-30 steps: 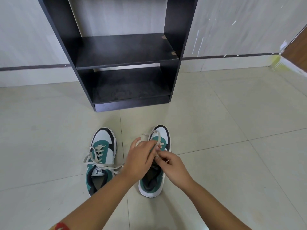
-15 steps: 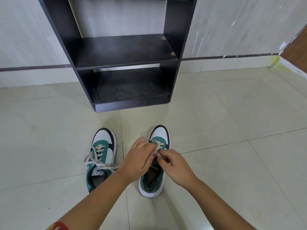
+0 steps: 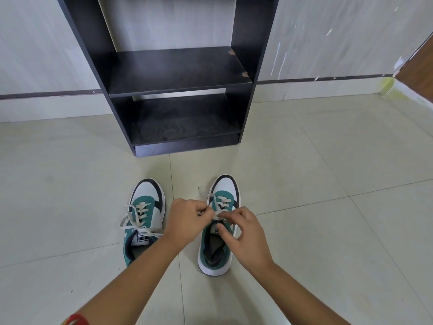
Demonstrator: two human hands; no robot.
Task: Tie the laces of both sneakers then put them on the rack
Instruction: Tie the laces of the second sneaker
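Two green, white and black sneakers stand side by side on the floor, toes toward the rack. The left sneaker (image 3: 144, 219) has loose white laces trailing over its side. Over the right sneaker (image 3: 219, 231), my left hand (image 3: 185, 222) and my right hand (image 3: 243, 233) each pinch a strand of its white lace (image 3: 219, 207) just above the tongue. One lace end sticks out to the left of the toe. The black rack (image 3: 178, 73) stands beyond the sneakers with two bare shelves.
The rack stands against a pale wall with a dark baseboard stripe (image 3: 328, 78). Light floor tiles (image 3: 316, 160) spread on all sides of the sneakers. A brown wooden panel (image 3: 419, 71) shows at the far right.
My hands have drawn apart a little and dropped lower over the tongue, pulling the lace tighter. The big loop that stood above the right sneaker's toe is gone.
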